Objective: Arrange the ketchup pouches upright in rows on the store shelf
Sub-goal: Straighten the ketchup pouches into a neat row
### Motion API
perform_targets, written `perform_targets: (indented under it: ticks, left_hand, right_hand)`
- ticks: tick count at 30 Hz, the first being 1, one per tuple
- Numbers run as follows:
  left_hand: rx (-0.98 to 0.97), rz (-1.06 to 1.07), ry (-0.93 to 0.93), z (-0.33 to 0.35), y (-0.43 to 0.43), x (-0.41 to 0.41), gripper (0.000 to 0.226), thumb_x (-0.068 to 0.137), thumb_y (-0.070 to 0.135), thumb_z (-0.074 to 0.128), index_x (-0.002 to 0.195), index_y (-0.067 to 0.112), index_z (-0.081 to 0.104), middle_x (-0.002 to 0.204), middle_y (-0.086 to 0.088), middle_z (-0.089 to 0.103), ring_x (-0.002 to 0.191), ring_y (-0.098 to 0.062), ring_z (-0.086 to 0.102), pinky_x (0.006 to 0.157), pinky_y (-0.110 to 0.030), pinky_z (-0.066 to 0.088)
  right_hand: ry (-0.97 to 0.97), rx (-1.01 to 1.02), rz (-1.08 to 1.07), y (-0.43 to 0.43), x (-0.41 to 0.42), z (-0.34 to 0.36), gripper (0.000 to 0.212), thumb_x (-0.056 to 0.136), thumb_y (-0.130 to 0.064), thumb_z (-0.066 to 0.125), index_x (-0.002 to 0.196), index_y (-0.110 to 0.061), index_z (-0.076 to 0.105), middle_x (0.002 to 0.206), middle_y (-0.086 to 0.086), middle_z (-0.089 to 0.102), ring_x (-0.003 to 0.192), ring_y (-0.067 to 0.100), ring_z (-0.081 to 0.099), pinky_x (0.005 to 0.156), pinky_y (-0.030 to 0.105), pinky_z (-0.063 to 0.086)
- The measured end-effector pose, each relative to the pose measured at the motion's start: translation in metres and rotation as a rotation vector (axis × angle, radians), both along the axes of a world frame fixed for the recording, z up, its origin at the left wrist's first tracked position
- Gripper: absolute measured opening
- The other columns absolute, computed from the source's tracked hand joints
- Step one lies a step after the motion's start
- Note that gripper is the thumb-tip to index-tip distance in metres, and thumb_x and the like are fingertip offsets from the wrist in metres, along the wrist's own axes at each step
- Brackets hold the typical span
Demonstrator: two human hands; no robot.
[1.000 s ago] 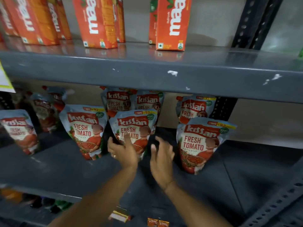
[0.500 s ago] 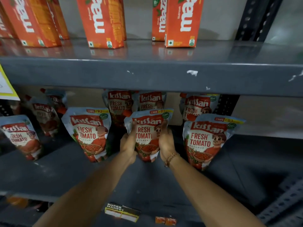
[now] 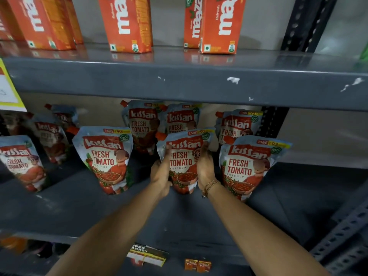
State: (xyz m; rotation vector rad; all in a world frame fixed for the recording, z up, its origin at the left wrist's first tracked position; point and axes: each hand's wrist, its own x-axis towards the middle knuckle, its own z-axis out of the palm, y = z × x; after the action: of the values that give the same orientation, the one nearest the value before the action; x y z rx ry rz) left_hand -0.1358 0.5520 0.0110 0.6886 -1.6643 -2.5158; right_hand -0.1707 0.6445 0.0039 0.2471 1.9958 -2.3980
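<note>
Middle ketchup pouch (image 3: 182, 156) of the front row, upright on the grey store shelf (image 3: 79, 206), clasped from both sides. The left hand (image 3: 161, 172) presses flat against its left edge, fingers extended upward and held together; the right hand (image 3: 205, 168) presses its right edge likewise, a beaded bracelet (image 3: 209, 187) at the wrist. Both hands are closed onto the pouch, not spread.

Neighbours in the front row: a left pouch (image 3: 105, 158), near but apart, and a right pouch (image 3: 249, 166), just beside the right hand and leaning slightly. A far-left pouch (image 3: 20, 162) tilts at the picture edge. Behind stand more back-row pouches (image 3: 143, 124), partly hidden by the front row; those at left are blurred.

The upper shelf (image 3: 179, 86) overhangs the pouch tops and carries orange juice cartons (image 3: 127, 24). A perforated black upright (image 3: 306, 22) bounds the bay at right. Below the shelf edge lie a printed card (image 3: 147, 254) and two small orange boxes (image 3: 197, 264).
</note>
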Motion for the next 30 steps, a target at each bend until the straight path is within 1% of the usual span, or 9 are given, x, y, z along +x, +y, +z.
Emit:
perform_targets:
  ticks: [5, 9, 12, 14, 17, 19, 21, 25, 30]
  left_hand:
    - [-0.002, -0.031, 0.038, -0.010, -0.009, 0.003, 0.067, 0.072, 0.069, 0.055, 0.113, 0.016, 0.062, 0.113, -0.001, 0.068, 0.107, -0.022, 0.061, 0.098, -0.048, 0.046]
    - [-0.137, 0.380, 0.013, -0.023, -0.027, 0.013, 0.048, 0.086, 0.059, 0.046, 0.079, 0.013, 0.058, 0.084, -0.003, 0.059, 0.101, -0.037, 0.061, 0.089, -0.045, 0.047]
    - [-0.183, 0.848, -0.163, -0.020, -0.067, 0.020, 0.048, 0.092, 0.043, 0.046, 0.109, 0.001, 0.060, 0.116, -0.016, 0.057, 0.118, -0.036, 0.051, 0.098, -0.041, 0.037]
    - [-0.224, 0.900, -0.157, -0.015, -0.107, 0.019, 0.057, 0.092, 0.047, 0.045, 0.131, 0.006, 0.045, 0.141, -0.015, 0.041, 0.135, -0.034, 0.035, 0.111, -0.046, 0.024]
    - [-0.200, 0.703, 0.022, -0.021, -0.167, 0.006, 0.082, 0.085, 0.062, 0.049, 0.148, 0.015, 0.022, 0.151, -0.014, 0.034, 0.135, -0.033, 0.039, 0.107, -0.044, 0.036]
    - [-0.147, 0.446, 0.107, -0.026, -0.190, 0.001, 0.095, 0.068, 0.077, 0.054, 0.139, 0.015, 0.041, 0.138, -0.016, 0.054, 0.119, -0.032, 0.057, 0.087, -0.038, 0.051]
    - [-0.178, 0.271, 0.117, -0.020, -0.197, 0.003, 0.068, 0.074, 0.070, 0.054, 0.112, 0.014, 0.062, 0.119, -0.012, 0.067, 0.106, -0.028, 0.064, 0.085, -0.038, 0.053]
    - [-0.173, 0.118, 0.093, -0.016, -0.197, 0.002, 0.032, 0.085, 0.055, 0.054, 0.084, 0.025, 0.064, 0.091, 0.002, 0.069, 0.092, -0.020, 0.065, 0.095, -0.043, 0.052]
    - [-0.168, 0.033, 0.075, -0.018, -0.182, 0.007, 0.061, 0.070, 0.068, 0.062, 0.103, 0.017, 0.068, 0.106, -0.003, 0.073, 0.098, -0.020, 0.068, 0.094, -0.047, 0.053]
  right_hand:
    - [-0.067, -0.029, -0.170, -0.007, 0.015, -0.011, 0.059, 0.087, -0.064, 0.035, 0.113, -0.015, 0.053, 0.111, 0.003, 0.063, 0.103, 0.025, 0.062, 0.093, 0.042, 0.051]
    - [-0.213, 0.431, -0.438, -0.041, 0.051, -0.025, 0.062, 0.087, -0.059, 0.037, 0.125, -0.010, 0.044, 0.133, 0.012, 0.043, 0.128, 0.032, 0.037, 0.106, 0.047, 0.034]
    - [0.150, 0.519, -0.216, -0.082, 0.074, -0.040, 0.060, 0.077, -0.063, 0.029, 0.097, -0.010, 0.048, 0.109, 0.009, 0.048, 0.113, 0.029, 0.045, 0.100, 0.045, 0.037]
    - [0.186, 0.497, 0.034, -0.111, 0.069, -0.040, 0.045, 0.082, -0.060, 0.035, 0.092, -0.016, 0.044, 0.098, 0.002, 0.047, 0.102, 0.026, 0.051, 0.094, 0.044, 0.043]
    - [0.035, 0.246, 0.188, -0.147, 0.045, -0.030, 0.041, 0.094, -0.044, 0.041, 0.125, -0.017, 0.042, 0.125, 0.006, 0.050, 0.120, 0.025, 0.050, 0.105, 0.042, 0.042]
    - [-0.020, 0.110, 0.220, -0.163, 0.038, -0.023, 0.046, 0.097, -0.040, 0.037, 0.136, -0.018, 0.036, 0.132, 0.005, 0.049, 0.124, 0.023, 0.049, 0.107, 0.038, 0.041]
    - [-0.029, 0.012, 0.202, -0.178, 0.035, -0.024, 0.037, 0.097, -0.042, 0.036, 0.129, -0.024, 0.040, 0.127, 0.004, 0.053, 0.117, 0.023, 0.054, 0.104, 0.040, 0.046]
    - [0.019, 0.180, -0.043, -0.197, 0.037, -0.028, 0.043, 0.095, -0.044, 0.034, 0.126, -0.017, 0.044, 0.129, 0.014, 0.053, 0.118, 0.030, 0.053, 0.104, 0.050, 0.043]
    - [0.026, 0.183, -0.151, -0.181, 0.036, -0.022, 0.047, 0.095, -0.043, 0.034, 0.132, -0.015, 0.038, 0.129, 0.013, 0.053, 0.118, 0.029, 0.053, 0.103, 0.049, 0.044]
